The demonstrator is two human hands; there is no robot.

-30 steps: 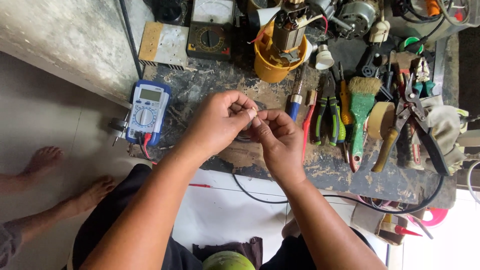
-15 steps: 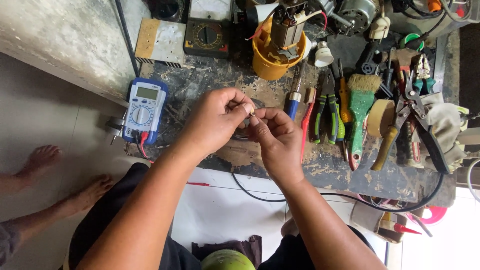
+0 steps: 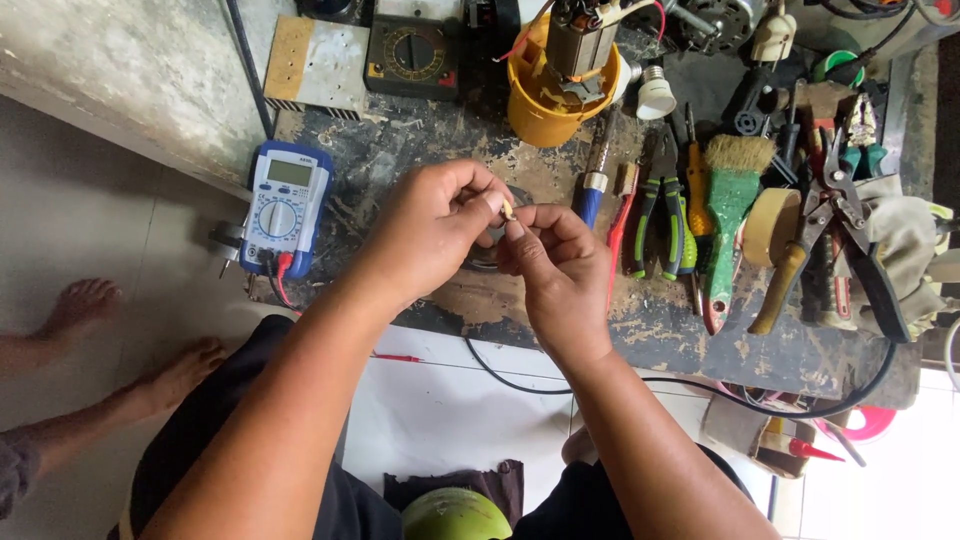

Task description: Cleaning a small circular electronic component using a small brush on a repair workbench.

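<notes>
My left hand (image 3: 432, 225) and my right hand (image 3: 556, 268) meet above the front of a worn workbench (image 3: 420, 150). Between the fingertips of both hands sits a tiny pale part (image 3: 507, 209), pinched from either side; what it is cannot be made out. Under the hands a dark round object (image 3: 488, 255) lies on the bench, mostly hidden. A blue and white multimeter (image 3: 283, 205) rests just left of my left hand, with red and black leads plugged into its lower end.
A yellow cup holding a motor part (image 3: 552, 95) stands behind the hands. To the right lie pliers (image 3: 658, 205), a green-handled brush (image 3: 730, 210), a tape roll (image 3: 770, 225) and more tools. A black cable (image 3: 700, 385) hangs off the front edge. Another person's bare feet (image 3: 130, 350) are at left.
Both hands stay together over the same spot, with only slight finger movement around the small part. Nothing else has moved.
</notes>
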